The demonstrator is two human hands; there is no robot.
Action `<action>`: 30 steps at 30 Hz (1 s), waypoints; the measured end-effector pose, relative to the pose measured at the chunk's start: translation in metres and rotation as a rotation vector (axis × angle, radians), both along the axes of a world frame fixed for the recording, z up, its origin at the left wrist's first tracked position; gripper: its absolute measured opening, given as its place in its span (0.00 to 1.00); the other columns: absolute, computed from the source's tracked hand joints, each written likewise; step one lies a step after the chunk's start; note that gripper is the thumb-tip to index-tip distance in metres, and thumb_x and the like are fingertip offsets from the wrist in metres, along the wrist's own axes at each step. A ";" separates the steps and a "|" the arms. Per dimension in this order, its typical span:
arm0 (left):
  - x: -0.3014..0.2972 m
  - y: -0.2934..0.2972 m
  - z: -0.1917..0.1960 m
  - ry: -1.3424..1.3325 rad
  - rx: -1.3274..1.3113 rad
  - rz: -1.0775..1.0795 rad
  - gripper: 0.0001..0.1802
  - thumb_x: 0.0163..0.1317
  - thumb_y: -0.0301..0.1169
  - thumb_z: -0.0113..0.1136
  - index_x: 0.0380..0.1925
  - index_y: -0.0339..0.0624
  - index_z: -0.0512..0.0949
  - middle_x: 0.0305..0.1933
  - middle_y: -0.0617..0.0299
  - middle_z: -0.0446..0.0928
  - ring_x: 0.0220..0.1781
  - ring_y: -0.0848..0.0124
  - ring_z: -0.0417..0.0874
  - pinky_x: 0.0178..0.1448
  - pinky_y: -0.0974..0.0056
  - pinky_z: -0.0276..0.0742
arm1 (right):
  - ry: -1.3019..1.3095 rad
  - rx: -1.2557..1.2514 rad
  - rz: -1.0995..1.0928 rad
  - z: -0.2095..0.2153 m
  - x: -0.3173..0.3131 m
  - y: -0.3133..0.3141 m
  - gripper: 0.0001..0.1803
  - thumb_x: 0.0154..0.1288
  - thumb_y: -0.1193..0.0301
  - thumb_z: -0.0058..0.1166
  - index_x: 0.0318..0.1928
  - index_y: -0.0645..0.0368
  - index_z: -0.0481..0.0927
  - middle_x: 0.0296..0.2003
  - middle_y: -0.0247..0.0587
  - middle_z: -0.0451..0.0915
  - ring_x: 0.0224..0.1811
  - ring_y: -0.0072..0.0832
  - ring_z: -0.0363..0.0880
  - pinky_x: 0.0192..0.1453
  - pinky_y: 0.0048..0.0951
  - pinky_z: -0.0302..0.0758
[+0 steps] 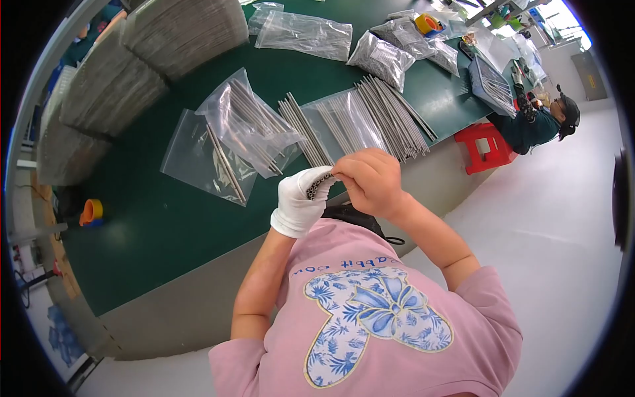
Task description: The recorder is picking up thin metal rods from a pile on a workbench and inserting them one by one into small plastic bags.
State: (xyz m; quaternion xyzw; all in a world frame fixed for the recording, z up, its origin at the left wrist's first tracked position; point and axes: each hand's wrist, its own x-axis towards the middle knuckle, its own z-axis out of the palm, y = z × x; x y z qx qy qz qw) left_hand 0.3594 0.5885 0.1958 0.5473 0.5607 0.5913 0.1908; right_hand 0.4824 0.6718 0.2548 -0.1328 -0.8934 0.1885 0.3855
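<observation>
My left hand (299,204), in a white glove, is wrapped round a bundle of thin metal tubes (313,188). Their hollow round ends face up toward me. My bare right hand (372,180) is closed in a pinch at the edge of the bundle; whatever lies between its fingertips is hidden. Just beyond my hands, loose metal tubes (304,129) lie side by side on the green table (159,241). A wider row of tubes (393,119) rests to the right, partly on a clear plastic bag (337,119). Clear bags with tubes inside (248,119) lie to the left.
Stacks of grey sheets or trays (185,36) stand far left. Tape rolls (92,212) lie at the left edge. Filled bags of small metal parts (380,59) and a blue-grey bin (491,86) are at the back right. A co-worker (546,122) sits beyond a red stool (483,147).
</observation>
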 end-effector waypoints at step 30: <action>0.001 0.003 -0.002 0.004 -0.006 -0.040 0.12 0.47 0.21 0.61 0.34 0.42 0.78 0.29 0.54 0.78 0.29 0.58 0.80 0.32 0.65 0.76 | -0.102 -0.281 -0.007 0.009 0.001 0.004 0.03 0.48 0.80 0.56 0.27 0.61 0.77 0.24 0.39 0.79 0.25 0.30 0.78 0.30 0.24 0.72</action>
